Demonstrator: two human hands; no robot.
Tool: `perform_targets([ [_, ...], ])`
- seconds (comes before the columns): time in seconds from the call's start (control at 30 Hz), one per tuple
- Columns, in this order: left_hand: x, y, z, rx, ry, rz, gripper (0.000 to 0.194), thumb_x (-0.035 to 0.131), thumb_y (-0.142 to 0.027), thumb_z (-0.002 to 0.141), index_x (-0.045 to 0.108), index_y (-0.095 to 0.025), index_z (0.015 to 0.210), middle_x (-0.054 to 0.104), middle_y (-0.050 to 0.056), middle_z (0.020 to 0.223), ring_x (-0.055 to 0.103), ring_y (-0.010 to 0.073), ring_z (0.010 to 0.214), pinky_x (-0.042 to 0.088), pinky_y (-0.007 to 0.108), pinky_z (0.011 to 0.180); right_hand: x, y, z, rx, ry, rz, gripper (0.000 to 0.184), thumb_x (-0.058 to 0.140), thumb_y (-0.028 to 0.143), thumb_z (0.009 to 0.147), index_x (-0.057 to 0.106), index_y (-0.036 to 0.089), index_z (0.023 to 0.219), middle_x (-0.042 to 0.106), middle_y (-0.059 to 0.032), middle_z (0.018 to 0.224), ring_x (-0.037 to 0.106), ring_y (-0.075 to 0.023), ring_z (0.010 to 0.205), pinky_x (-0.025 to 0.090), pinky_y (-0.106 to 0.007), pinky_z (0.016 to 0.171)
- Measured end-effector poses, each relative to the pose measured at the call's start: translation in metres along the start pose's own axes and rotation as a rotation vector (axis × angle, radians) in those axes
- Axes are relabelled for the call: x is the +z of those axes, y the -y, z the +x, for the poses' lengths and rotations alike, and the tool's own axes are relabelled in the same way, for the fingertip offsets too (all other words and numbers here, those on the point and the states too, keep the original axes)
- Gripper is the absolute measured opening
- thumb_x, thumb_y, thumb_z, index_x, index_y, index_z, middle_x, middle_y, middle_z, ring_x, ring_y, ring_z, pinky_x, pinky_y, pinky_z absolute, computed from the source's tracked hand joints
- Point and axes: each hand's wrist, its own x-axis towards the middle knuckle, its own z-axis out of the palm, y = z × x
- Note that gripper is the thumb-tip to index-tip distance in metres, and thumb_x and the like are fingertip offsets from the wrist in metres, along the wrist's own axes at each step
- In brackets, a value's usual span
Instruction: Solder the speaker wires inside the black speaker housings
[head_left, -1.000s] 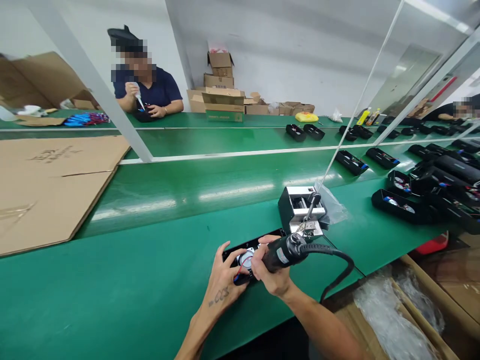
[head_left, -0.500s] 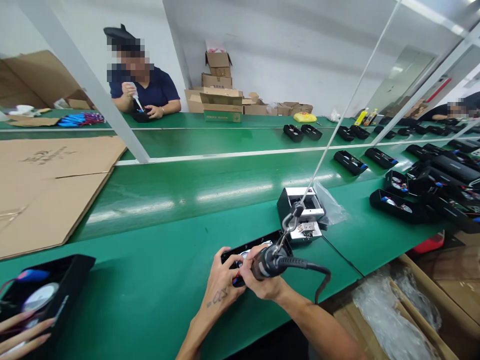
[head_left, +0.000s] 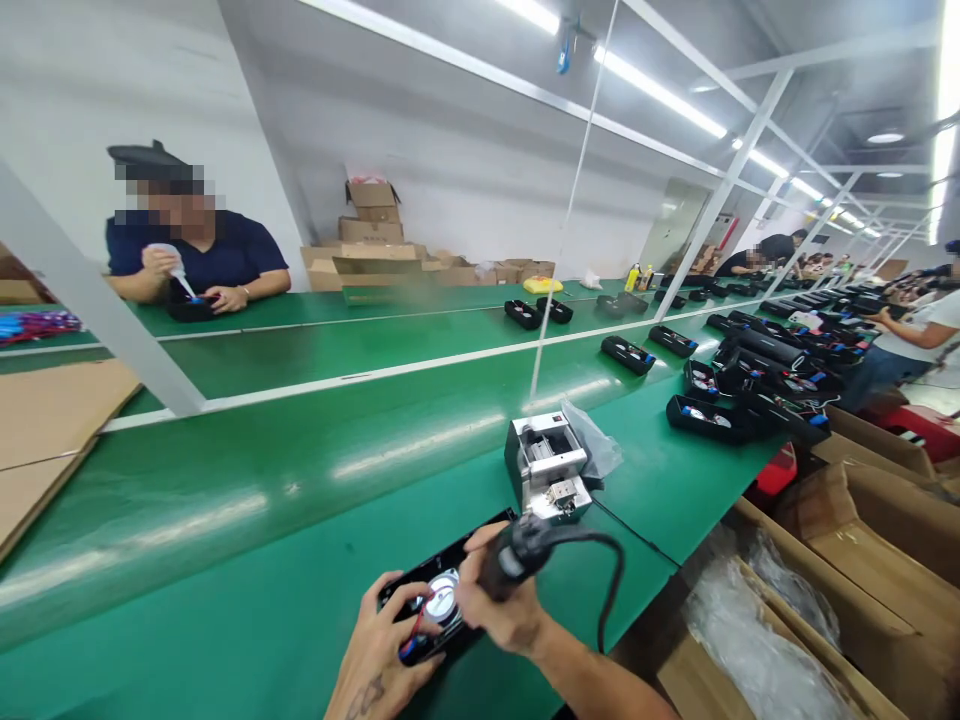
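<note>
My left hand [head_left: 384,640] is closed around the near-left end of an open black speaker case [head_left: 415,577] lying on the green bench. Inside the case sits a round silver speaker [head_left: 442,598], with a red wire and a blue part close to my fingers. My right hand [head_left: 504,612] is wrapped round a black electric screwdriver [head_left: 511,558], which points down over the case; its tip is hidden behind my fingers. A black cable loops from the tool's top. Just beyond the case stands a small silver-and-black machine [head_left: 551,465], resembling a screw feeder.
Many black cases [head_left: 709,418] cover the bench on the right. Cardboard boxes [head_left: 787,610] with clear plastic stand below its edge. Flat cardboard [head_left: 56,420] lies at left. Across the bench a co-worker [head_left: 199,250] holds a white bottle over a case.
The view has swung right and up, so the scene shifts left and down. The screwdriver has turned in my right hand, uncovering more of the speaker. Its hanging cord's hook no longer shows.
</note>
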Motion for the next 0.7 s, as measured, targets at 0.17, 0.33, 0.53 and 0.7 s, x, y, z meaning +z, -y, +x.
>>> perform_targets([
  [0.17,-0.026,0.014,-0.020,-0.131,-0.072,0.058,0.035,0.090,-0.033,0.070,0.078,-0.029,0.102,0.071,0.006,0.141,0.050,0.0430,0.149,0.065,0.059,0.104,-0.090,0.023,-0.002,0.010,-0.407,-0.237,0.041,0.076,0.050,0.096,0.056,0.024,0.120,0.054,0.0097,0.059,0.055,-0.0146,0.051,0.052,-0.029,0.058],
  [0.33,-0.038,-0.031,-0.018,-0.141,-0.170,0.176,0.052,0.074,-0.030,0.092,0.063,-0.026,0.142,0.067,0.011,0.143,0.050,0.0410,0.150,0.055,0.068,0.115,-0.160,0.012,-0.016,-0.037,-0.681,-0.948,0.079,0.080,0.055,0.091,0.053,0.013,0.152,0.066,-0.0228,0.139,0.064,-0.0413,0.131,0.055,-0.060,0.108],
  [0.53,-0.028,-0.076,-0.001,-0.126,-0.250,0.223,0.008,0.069,-0.025,0.098,0.075,-0.025,0.104,0.071,0.009,0.115,0.066,0.0326,0.123,0.052,0.063,0.115,-0.103,-0.018,-0.055,-0.466,-0.181,-1.107,0.047,0.066,0.017,0.099,0.062,0.025,0.144,0.063,-0.0153,0.141,0.059,-0.0356,0.138,0.055,-0.060,0.112],
  [0.7,-0.033,-0.084,0.001,-0.193,-0.231,0.201,0.016,0.061,-0.021,0.098,0.075,-0.026,0.103,0.069,0.006,0.109,0.069,0.0248,0.104,0.044,0.061,0.120,-0.051,-0.042,-0.060,-0.431,0.212,-0.998,0.026,0.056,0.006,0.096,0.068,0.023,0.112,0.073,-0.0048,0.100,0.069,-0.0258,0.100,0.047,-0.061,0.115],
])
